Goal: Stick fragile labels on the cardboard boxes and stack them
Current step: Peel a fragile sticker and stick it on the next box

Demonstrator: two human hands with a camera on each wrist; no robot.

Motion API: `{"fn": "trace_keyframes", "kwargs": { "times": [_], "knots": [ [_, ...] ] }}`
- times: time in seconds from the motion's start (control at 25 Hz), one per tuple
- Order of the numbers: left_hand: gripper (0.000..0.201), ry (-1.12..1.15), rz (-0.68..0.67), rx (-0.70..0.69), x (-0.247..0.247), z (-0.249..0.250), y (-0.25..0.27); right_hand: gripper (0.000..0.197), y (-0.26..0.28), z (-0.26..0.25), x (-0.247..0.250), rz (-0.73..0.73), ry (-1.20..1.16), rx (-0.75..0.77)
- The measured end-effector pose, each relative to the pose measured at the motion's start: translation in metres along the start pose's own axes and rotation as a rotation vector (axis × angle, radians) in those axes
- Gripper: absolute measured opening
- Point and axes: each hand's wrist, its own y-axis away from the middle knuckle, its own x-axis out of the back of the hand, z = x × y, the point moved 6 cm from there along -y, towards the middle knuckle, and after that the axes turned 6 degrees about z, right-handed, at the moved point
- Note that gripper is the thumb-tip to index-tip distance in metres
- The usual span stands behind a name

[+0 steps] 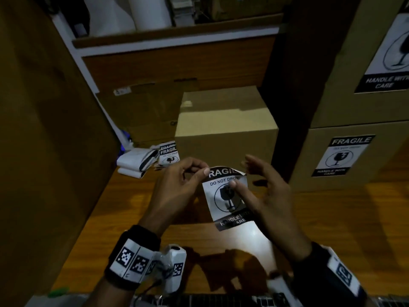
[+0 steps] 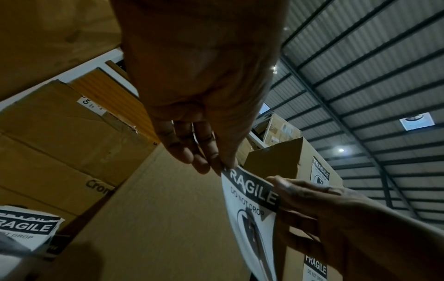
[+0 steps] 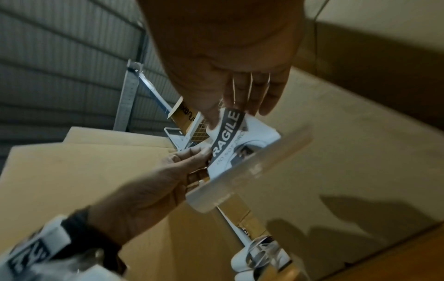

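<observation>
A black-and-white fragile label [image 1: 218, 196] hangs in the air between both hands, just in front of a plain cardboard box [image 1: 225, 120] on the wooden table [image 1: 132, 207]. My left hand [image 1: 199, 171] pinches the label's top left corner, as the left wrist view also shows at the label [image 2: 250, 192]. My right hand [image 1: 239, 173] holds the right edge, thumb on the printed face and fingers behind; the top right corner curls back. In the right wrist view the label [image 3: 228, 131] sits between both hands' fingertips.
Two stacked boxes with fragile labels stand at the right, the lower box [image 1: 354, 156] under the upper box [image 1: 376, 63]. A pile of labels [image 1: 168, 155] and loose white paper strips [image 1: 135, 162] lie left of the plain box. A tall brown panel [image 1: 44, 129] walls the left side.
</observation>
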Motion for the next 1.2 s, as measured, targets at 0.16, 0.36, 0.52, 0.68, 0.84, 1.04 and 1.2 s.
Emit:
{"fn": "trace_keyframes", "kwargs": {
  "times": [0.16, 0.36, 0.52, 0.68, 0.84, 1.04, 1.2],
  "knots": [
    [0.010, -0.037, -0.024, -0.052, 0.005, -0.007, -0.013, 0.010, -0.026, -0.002, -0.016, 0.109, -0.066, 0.042],
    [0.063, -0.229, 0.073, -0.205, 0.031, -0.019, -0.034, 0.008, -0.035, 0.007, -0.026, 0.158, -0.096, 0.008],
    [0.079, -0.275, 0.077, -0.279, 0.038, -0.024, -0.052, 0.009, -0.046, 0.006, -0.035, 0.164, -0.081, 0.023],
    [0.087, -0.336, -0.002, -0.311, 0.026, -0.025, -0.069, 0.011, -0.058, 0.012, -0.038, 0.195, -0.109, -0.022],
    [0.067, -0.257, 0.053, -0.342, 0.025, -0.026, -0.075, 0.009, -0.066, 0.009, -0.045, 0.246, -0.132, -0.012],
    [0.032, -0.330, 0.121, -0.409, 0.023, -0.015, -0.077, 0.008, -0.075, 0.010, -0.044, 0.257, -0.127, 0.010],
    [0.019, -0.312, 0.115, -0.428, 0.019, -0.013, -0.080, 0.006, -0.080, 0.011, -0.044, 0.248, -0.128, 0.038]
  ]
}}
